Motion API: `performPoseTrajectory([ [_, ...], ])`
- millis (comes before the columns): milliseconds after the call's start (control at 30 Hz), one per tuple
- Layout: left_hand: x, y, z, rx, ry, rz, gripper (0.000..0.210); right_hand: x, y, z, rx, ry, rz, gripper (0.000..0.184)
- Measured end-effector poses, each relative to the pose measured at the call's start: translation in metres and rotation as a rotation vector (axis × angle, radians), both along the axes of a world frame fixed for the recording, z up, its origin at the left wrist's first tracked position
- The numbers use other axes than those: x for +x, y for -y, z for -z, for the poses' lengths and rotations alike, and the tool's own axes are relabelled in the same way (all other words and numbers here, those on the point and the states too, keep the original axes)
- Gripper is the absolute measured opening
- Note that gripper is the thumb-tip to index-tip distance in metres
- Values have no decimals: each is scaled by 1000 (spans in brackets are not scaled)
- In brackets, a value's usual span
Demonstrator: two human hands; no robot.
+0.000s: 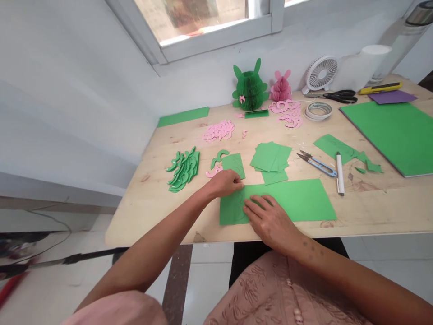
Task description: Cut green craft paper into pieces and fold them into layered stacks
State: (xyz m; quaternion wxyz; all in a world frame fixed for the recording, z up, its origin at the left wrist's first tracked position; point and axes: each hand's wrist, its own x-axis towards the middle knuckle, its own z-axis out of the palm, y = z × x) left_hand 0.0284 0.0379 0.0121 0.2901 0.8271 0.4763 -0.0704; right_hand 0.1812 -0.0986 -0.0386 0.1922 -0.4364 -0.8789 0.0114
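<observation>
A long green paper strip (pixel 304 201) lies near the table's front edge. Its left part (pixel 232 210) is a darker shade, with a faint curved outline drawn on it; I cannot tell whether this is a fold or a separate piece. My left hand (pixel 226 184) is closed, its fingertips pinching at the upper edge of that darker part. My right hand (pixel 270 221) rests on the strip with fingers stretched out flat, tips along the border of the darker part. Just above my left hand is a small green sheet (pixel 235 162), beside a green curved cutout (pixel 219 156) and pink cutouts (pixel 214 171).
Stacked green rectangles (pixel 270 155), blue thread snips (pixel 318 163) and a white marker (pixel 340 174) lie beyond the strip. Green cutouts (pixel 184 169) and pink cutouts (pixel 219 131) form piles. Behind stand green (pixel 250 90) and pink (pixel 281 88) paper figures, tape (pixel 318 110) and a fan (pixel 321 73).
</observation>
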Motion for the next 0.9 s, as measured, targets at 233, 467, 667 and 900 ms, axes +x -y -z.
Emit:
performPoseTrajectory([
  [233,-6,1,6,-64,100,-54,28,-1,-1,-1,-4,-3,-9,29],
  [467,-19,12,12,-109,185,-174,25,-1,0,-4,-9,-22,-52,28],
  [667,-29,30,17,-128,266,-329,26,3,-2,-8,-48,-55,-141,27],
  [900,-33,60,24,-149,355,-554,26,18,-8,-16,-136,-56,-299,28],
])
